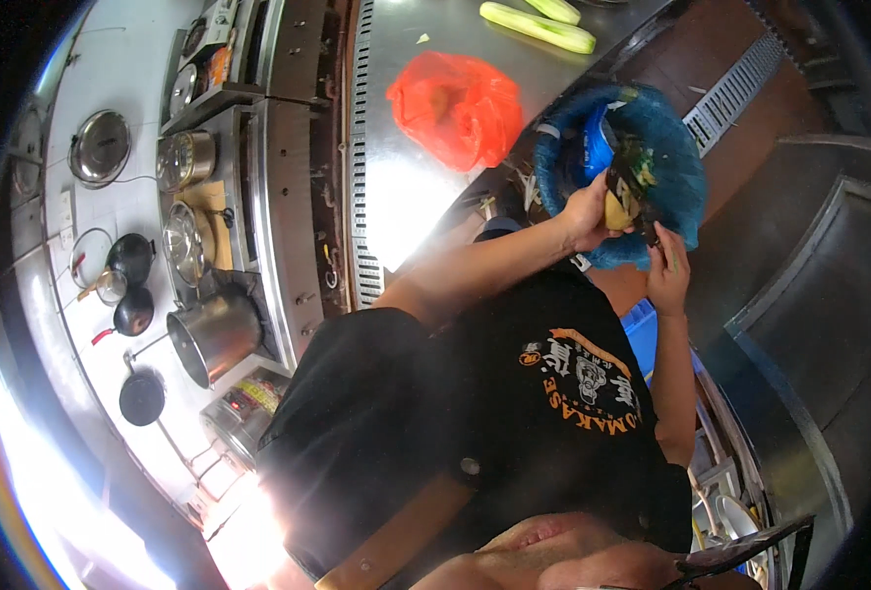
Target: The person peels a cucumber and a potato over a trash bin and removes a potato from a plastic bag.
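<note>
My left hand [589, 212] holds a yellowish piece of produce [617, 212] above a waste bin lined with a blue plastic bag [682, 173]. Beside that piece lies a dark, narrow object [651, 233], whose kind I cannot make out. The fingertips of my right hand [669, 269] pinch its near end. Vegetable scraps [643, 171] and a bright blue wrapper [596, 144] are in the bin, partly hidden by my left hand and the dark object.
A steel counter [420, 199] bears a red plastic bag [457, 110] and peeled, pale green long vegetables [538, 28]. At left, a large steel pot [214, 332] stands by the stove, with pans [142, 397] hanging on the tiled wall. A floor drain grate [734, 92] lies beyond the bin.
</note>
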A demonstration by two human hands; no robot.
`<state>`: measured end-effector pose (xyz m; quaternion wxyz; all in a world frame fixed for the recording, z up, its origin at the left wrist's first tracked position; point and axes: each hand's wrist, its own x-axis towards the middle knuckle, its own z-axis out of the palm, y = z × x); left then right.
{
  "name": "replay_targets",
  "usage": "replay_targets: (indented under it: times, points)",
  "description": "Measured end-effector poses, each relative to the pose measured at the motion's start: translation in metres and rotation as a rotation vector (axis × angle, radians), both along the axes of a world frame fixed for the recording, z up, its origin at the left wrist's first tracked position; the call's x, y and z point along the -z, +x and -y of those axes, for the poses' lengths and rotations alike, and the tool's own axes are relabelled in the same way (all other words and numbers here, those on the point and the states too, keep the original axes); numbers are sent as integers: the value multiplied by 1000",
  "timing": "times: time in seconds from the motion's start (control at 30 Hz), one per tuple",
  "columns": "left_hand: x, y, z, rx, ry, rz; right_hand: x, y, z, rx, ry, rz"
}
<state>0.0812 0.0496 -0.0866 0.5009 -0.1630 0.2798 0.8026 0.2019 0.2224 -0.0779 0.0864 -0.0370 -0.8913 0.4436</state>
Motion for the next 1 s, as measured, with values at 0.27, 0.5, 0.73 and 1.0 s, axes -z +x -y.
replay_targets:
  times: [0.27, 0.5, 0.73, 1.0]
  points:
    - [28, 8, 26, 50, -35, 101, 33, 10, 6, 14, -236, 174]
    - [-32, -9, 14, 187, 95, -13, 133, 76, -62, 276, -354, 845]
    - [3, -10, 9, 23, 37, 60, -30, 0, 31, 197, 12, 30]
    - [-45, -18, 18, 156, -47, -104, 47, 34, -28, 269, -374, 352]
